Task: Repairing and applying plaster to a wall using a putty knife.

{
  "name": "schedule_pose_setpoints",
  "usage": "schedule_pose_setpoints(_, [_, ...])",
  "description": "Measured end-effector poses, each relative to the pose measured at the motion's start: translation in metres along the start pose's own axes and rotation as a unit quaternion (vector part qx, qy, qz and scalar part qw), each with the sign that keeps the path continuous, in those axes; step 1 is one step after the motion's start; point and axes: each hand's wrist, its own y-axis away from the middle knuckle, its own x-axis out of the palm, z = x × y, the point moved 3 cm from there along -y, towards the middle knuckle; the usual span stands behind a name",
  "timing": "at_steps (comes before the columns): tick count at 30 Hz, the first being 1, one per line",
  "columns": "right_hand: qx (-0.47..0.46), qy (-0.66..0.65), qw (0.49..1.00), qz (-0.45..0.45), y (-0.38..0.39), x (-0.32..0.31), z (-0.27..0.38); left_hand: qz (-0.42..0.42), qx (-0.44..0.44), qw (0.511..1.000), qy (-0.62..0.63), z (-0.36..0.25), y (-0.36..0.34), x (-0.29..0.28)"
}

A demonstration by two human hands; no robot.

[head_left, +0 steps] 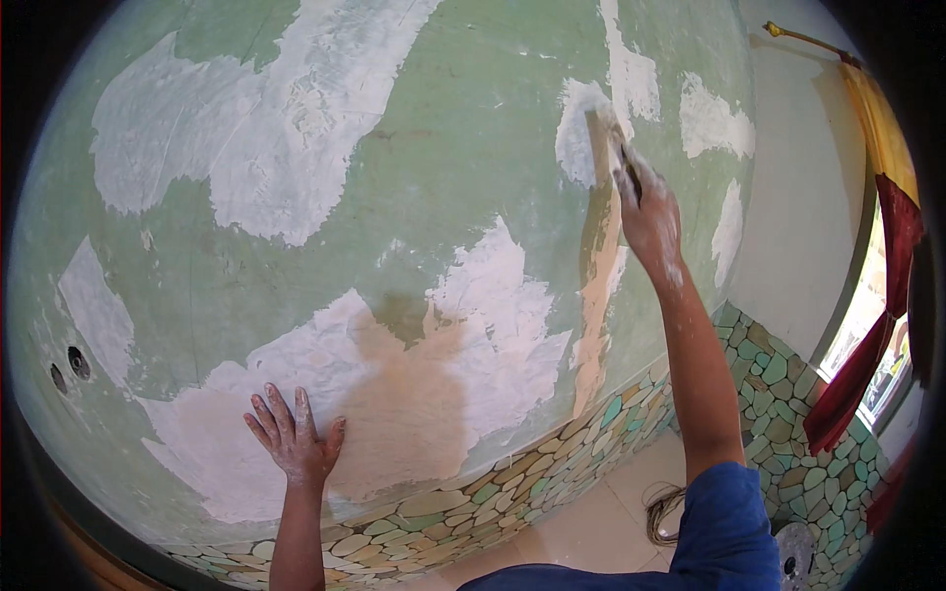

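Observation:
A green wall [463,148] with rough white filler patches fills most of the view. My right hand [652,217], smeared white, is closed round a putty knife [615,143] at the upper right. The blade meets the wall beside a small filler patch [579,133], and my fingers cover most of the handle. Lower left, my left hand [293,438] has its fingers spread over a large white patch [236,394]. The palm seems to rest on the wall, and white dust coats the fingertips. Nothing is in that hand.
Pebble-like stone cladding [473,502] lines the wall's foot and the right corner. A coiled cord [662,514] lies on the tiled floor [581,522]. By the window at right hangs a red and yellow curtain [892,246]. Two dark round wall openings [78,362] show at far left.

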Motion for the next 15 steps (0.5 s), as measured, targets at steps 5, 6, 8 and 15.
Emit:
schedule_pose_setpoints(5, [-0.032, -0.004, 0.999, 0.021, 0.033, 0.017, 0.008, 0.008, -0.014, 1.0, 0.009, -0.001, 0.0, -0.002])
schedule_pose_setpoints(6, [-0.035, -0.007, 0.999, 0.021, 0.026, 0.017, 0.011, 0.003, -0.011, 1.0, 0.017, -0.001, 0.0, -0.001])
schedule_pose_setpoints(8, [-0.02, -0.004, 1.0, 0.015, 0.008, 0.013, 0.02, -0.004, -0.014, 1.0, 0.021, -0.001, 0.0, 0.001])
schedule_pose_setpoints(15, [-0.15, -0.06, 0.986, 0.042, -0.012, 0.003, 0.114, -0.018, -0.031, 0.999, 0.029, 0.002, 0.005, 0.002])
